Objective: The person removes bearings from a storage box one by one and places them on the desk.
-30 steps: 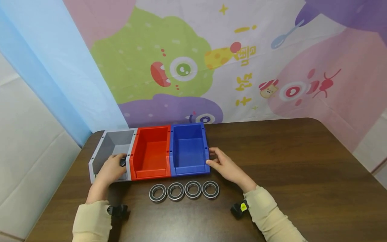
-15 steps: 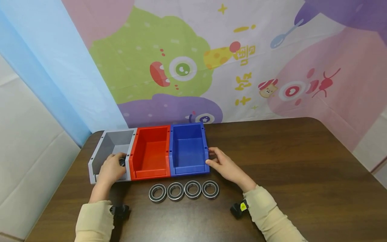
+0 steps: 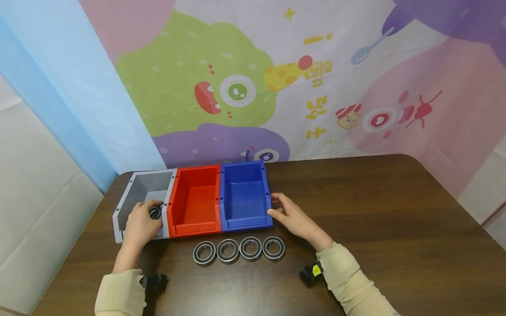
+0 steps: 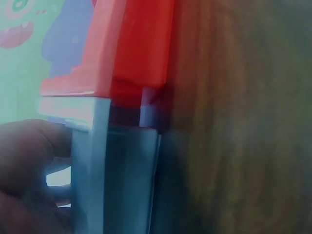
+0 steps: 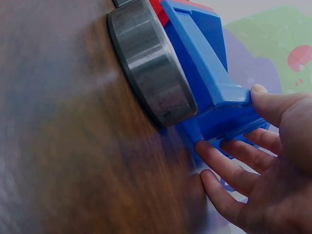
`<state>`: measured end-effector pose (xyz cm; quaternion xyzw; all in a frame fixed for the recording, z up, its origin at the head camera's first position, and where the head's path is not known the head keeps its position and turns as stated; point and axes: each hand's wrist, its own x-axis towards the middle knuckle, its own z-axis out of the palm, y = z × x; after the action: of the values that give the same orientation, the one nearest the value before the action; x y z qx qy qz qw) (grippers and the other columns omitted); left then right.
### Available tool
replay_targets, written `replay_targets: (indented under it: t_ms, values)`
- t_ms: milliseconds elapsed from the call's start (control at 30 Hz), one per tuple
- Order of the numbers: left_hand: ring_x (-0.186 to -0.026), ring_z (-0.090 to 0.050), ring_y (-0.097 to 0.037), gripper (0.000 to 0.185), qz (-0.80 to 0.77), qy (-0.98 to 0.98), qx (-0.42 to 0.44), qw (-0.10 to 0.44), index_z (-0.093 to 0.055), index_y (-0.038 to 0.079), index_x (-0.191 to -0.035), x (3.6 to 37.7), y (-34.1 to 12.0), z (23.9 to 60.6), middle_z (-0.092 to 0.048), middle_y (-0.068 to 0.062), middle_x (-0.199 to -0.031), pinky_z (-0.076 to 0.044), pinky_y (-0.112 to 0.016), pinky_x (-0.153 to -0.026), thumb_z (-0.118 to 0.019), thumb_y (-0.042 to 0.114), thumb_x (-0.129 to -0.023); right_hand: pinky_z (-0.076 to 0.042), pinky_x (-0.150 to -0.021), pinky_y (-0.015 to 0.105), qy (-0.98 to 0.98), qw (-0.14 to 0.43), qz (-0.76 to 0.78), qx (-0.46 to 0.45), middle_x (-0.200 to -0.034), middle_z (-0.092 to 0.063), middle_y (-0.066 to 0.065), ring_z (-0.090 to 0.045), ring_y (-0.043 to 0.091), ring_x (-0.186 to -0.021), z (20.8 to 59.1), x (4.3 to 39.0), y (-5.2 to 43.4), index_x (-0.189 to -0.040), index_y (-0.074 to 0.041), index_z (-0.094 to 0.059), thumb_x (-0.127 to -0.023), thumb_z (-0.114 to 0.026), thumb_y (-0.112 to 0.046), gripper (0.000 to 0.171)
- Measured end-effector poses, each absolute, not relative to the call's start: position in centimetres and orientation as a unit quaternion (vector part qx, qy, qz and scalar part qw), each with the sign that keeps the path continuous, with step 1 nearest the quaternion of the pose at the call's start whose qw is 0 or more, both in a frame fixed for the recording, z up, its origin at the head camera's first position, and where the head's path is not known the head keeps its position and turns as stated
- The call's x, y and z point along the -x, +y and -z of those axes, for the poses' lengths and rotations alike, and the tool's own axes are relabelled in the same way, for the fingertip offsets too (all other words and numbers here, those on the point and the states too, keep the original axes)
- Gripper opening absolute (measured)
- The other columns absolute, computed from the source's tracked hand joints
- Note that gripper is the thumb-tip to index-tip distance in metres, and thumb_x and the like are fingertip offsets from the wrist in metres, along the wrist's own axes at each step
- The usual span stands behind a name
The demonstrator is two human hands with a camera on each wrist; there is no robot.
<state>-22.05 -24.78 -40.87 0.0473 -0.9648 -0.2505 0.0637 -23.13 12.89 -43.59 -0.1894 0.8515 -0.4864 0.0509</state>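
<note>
In the head view my left hand [image 3: 140, 221] reaches into the grey bin [image 3: 123, 202] and holds a bearing [image 3: 159, 215] near the bin's right wall. The left wrist view shows part of that hand behind the grey wall [image 4: 129, 180], which hides the bearing. My right hand [image 3: 294, 217] is at the right side of the blue bin [image 3: 248, 222]. Its thumb touches the front corner and its spread fingers [image 5: 229, 170] lie along the side wall, as the right wrist view shows. Several more bearings [image 3: 196, 255] lie flat in a row before the bins.
A red bin [image 3: 197, 228] stands between the grey and blue ones, all side by side on the brown table [image 3: 375, 219]. Behind the table hangs a cartoon-printed cloth [image 3: 245, 52]. One bearing [image 5: 151, 63] shows large beside the blue bin in the right wrist view.
Inside the grey bin, my left hand has turned the bearing so more of its face shows. The right hand stays at the blue bin. The whole view has shifted slightly.
</note>
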Motion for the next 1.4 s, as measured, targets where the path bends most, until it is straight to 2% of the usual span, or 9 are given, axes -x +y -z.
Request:
replay_targets:
  t_ms: [200,467,633,833,967,1133,1267,1400]
  values:
    - [-0.102,-0.043,-0.046,0.044,0.259,-0.962,-0.048,0.076,-0.054,0.000,-0.118,21.6,-25.0,39.6,-0.041,-0.031,-0.120,-0.040,-0.057,-0.079,-0.058,0.007,-0.075,-0.045,-0.089,0.041,0.852,0.054,0.485,0.188,-0.128,-0.046,0.018,-0.059,0.025,-0.098,43.5,23.2,13.0,-0.132,-0.005,-0.036,-0.092,-0.052,-0.026,0.048]
    - [-0.100,-0.039,-0.046,0.045,0.237,-0.968,-0.021,0.081,-0.052,-0.003,-0.114,20.6,-25.2,37.2,-0.041,-0.032,-0.114,-0.040,-0.055,-0.074,-0.063,0.013,-0.074,-0.046,-0.088,0.041,0.852,0.056,0.485,0.188,-0.129,-0.046,0.017,-0.059,0.025,-0.097,43.7,23.4,13.2,-0.131,-0.007,-0.036,-0.092,-0.052,-0.027,0.047]
    - [-0.093,-0.039,-0.040,0.043,0.226,-0.971,-0.007,0.077,-0.052,-0.003,-0.109,19.9,-24.7,35.8,-0.042,-0.028,-0.109,-0.043,-0.047,-0.064,-0.065,0.016,-0.073,-0.046,-0.087,0.041,0.854,0.055,0.483,0.188,-0.129,-0.046,0.018,-0.060,0.024,-0.097,43.9,23.5,13.3,-0.131,-0.007,-0.036,-0.092,-0.051,-0.027,0.047]
    - [-0.080,-0.046,-0.032,0.037,0.195,-0.977,0.043,0.072,-0.054,0.003,-0.100,18.7,-23.9,35.5,-0.046,-0.022,-0.098,-0.043,-0.040,-0.059,-0.069,0.016,-0.068,-0.046,-0.088,0.040,0.856,0.060,0.479,0.186,-0.129,-0.047,0.016,-0.060,0.022,-0.096,43.8,23.4,13.2,-0.132,-0.009,-0.036,-0.092,-0.051,-0.028,0.047]
    - [-0.074,-0.048,-0.024,0.034,0.168,-0.981,0.083,0.046,-0.055,0.008,-0.093,17.9,-23.0,35.6,-0.048,-0.014,-0.091,-0.042,-0.034,-0.056,-0.072,0.015,-0.064,-0.045,-0.088,0.041,0.854,0.063,0.480,0.190,-0.129,-0.046,0.017,-0.059,0.023,-0.097,43.8,23.2,13.1,-0.132,-0.009,-0.035,-0.092,-0.051,-0.028,0.047]
    - [-0.076,-0.050,-0.017,0.034,0.154,-0.979,0.136,-0.016,-0.056,0.013,-0.091,17.3,-21.9,35.7,-0.049,-0.005,-0.090,-0.043,-0.031,-0.060,-0.075,0.016,-0.064,-0.045,-0.087,0.039,0.856,0.058,0.480,0.185,-0.130,-0.047,0.015,-0.060,0.021,-0.095,44.0,23.2,13.1,-0.132,-0.011,-0.036,-0.092,-0.051,-0.028,0.046]
    - [-0.076,-0.051,-0.017,0.033,0.173,-0.969,0.161,-0.065,-0.057,0.013,-0.091,17.0,-21.3,36.0,-0.051,-0.004,-0.092,-0.044,-0.030,-0.064,-0.076,0.014,-0.064,-0.045,-0.088,0.040,0.854,0.056,0.480,0.194,-0.129,-0.047,0.016,-0.060,0.022,-0.095,44.1,23.3,13.0,-0.131,-0.010,-0.036,-0.092,-0.051,-0.027,0.045]
    - [-0.076,-0.052,-0.016,0.033,0.177,-0.962,0.189,-0.087,-0.059,0.011,-0.091,16.8,-21.1,36.5,-0.053,-0.002,-0.089,-0.044,-0.031,-0.066,-0.076,0.011,-0.062,-0.045,-0.089,0.042,0.850,0.057,0.485,0.196,-0.129,-0.047,0.016,-0.060,0.024,-0.096,44.2,23.3,13.0,-0.131,-0.010,-0.036,-0.092,-0.051,-0.027,0.045]
